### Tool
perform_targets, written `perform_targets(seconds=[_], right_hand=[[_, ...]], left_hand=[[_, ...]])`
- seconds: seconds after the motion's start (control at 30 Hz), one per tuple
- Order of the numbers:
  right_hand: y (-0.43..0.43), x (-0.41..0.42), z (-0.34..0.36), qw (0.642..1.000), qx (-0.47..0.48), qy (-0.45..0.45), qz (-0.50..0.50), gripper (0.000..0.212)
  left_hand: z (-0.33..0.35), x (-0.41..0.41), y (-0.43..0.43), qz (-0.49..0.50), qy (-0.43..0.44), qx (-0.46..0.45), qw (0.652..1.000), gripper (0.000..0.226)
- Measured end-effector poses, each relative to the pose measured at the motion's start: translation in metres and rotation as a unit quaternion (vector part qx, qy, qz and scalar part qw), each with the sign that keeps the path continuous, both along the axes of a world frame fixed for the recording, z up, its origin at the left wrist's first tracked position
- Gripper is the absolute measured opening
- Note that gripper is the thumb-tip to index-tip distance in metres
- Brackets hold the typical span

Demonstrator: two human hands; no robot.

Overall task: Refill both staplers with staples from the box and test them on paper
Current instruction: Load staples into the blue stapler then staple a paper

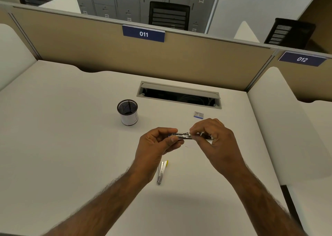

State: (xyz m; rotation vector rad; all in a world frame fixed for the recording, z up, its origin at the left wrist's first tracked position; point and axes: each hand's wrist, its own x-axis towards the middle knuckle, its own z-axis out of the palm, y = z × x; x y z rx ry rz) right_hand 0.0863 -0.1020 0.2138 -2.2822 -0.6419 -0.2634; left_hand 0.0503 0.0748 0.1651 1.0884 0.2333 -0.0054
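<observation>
The left hand (158, 143) curls round the left end of a stapler (185, 136), with the thumb on its near side and the fingers wrapped over the top. The right hand (215, 138) pinches the same stapler near its middle with thumb and forefinger, and its other fingers are bent over the right end. The stapler is held between the two hands, above the worktop (71, 146) and clear of it. Its long axis runs from 9 to 3 o'clock, nearly level, with the right end a touch lower. A bit of blue shows at the left hand, but the fingers hide both ends, so I cannot tell which way the head points. At 7 o'clock from the hands a yellow stapler (161, 172) lies on the worktop just beside the left wrist. Its long axis runs from 6 to 12 o'clock, with the yellow tip at the far end and the hinge nearer the person. At 1 o'clock the staple box (198, 114) lies flat, near the right hand but apart from it. At 10 o'clock a mesh cup (128, 112) stands upright, well apart. At 12 o'clock, beyond the box, is an open cable slot (179, 96) set into the worktop.
</observation>
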Motion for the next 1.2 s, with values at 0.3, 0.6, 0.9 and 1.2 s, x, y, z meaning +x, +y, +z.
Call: perform_targets(seconds=[0.3, 0.6, 0.9, 1.2], right_hand=[[-0.001, 0.008, -0.001, 0.994, -0.104, -0.011, 0.02, 0.016], [-0.005, 0.012, 0.014, 0.981, -0.182, -0.041, 0.055, 0.024], [-0.008, 0.013, 0.035, 0.99, -0.115, -0.072, 0.034, 0.017], [-0.014, 0.019, 0.044, 0.985, -0.124, -0.095, 0.073, 0.014]], left_hand=[[0.0, 0.003, -0.002, 0.003, 0.005, -0.003, 1.0, 0.018], [0.0, 0.006, -0.004, 0.015, 0.011, -0.068, 0.998, 0.019], [0.004, 0.006, -0.012, 0.008, 0.024, -0.17, 0.985, 0.021], [0.009, 0.007, -0.011, -0.002, 0.007, -0.142, 0.99, 0.021]])
